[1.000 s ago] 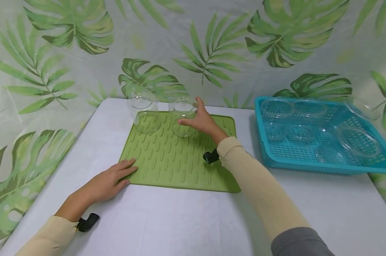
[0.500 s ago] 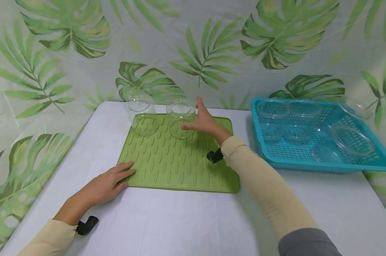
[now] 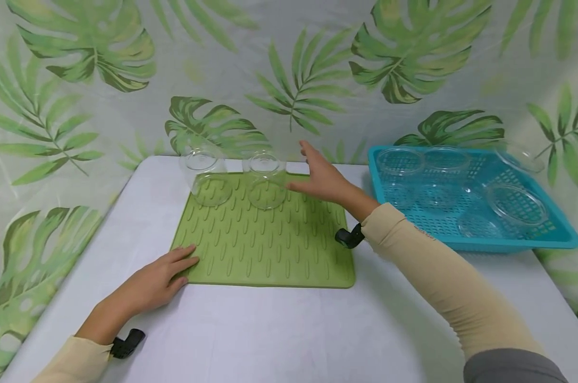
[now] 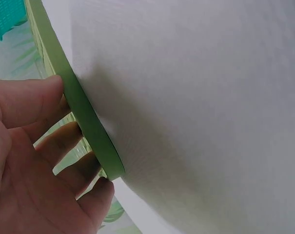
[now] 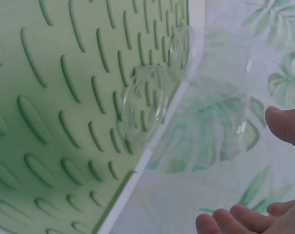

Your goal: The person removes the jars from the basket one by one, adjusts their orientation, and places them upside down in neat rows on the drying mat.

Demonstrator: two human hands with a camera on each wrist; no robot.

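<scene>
Two clear glass cups stand upside down at the back of a ribbed green mat [image 3: 265, 244], the left cup [image 3: 207, 181] beside the right cup [image 3: 266, 183]. Just right of the right cup hovers my right hand [image 3: 328, 180], holding nothing, with thumb and fingers spread. In the right wrist view a gap shows between the thumb [image 5: 286, 126] and the nearer cup [image 5: 201, 122]. My left hand [image 3: 152, 279] rests on the mat's front left corner, fingers loosely extended; the left wrist view shows its thumb [image 4: 30, 100] against the mat's edge.
A turquoise plastic basket [image 3: 489, 244] stands at the right of the white-covered table [image 3: 269, 335]. Several clear glass cups are in it, some upright, some tilted. A leaf-patterned cloth [image 3: 317, 64] hangs behind the table.
My right hand has drawn away to the right from the right glass cup, which stays standing on the mat. The left hand remains on the mat corner. The head view has shifted slightly.
</scene>
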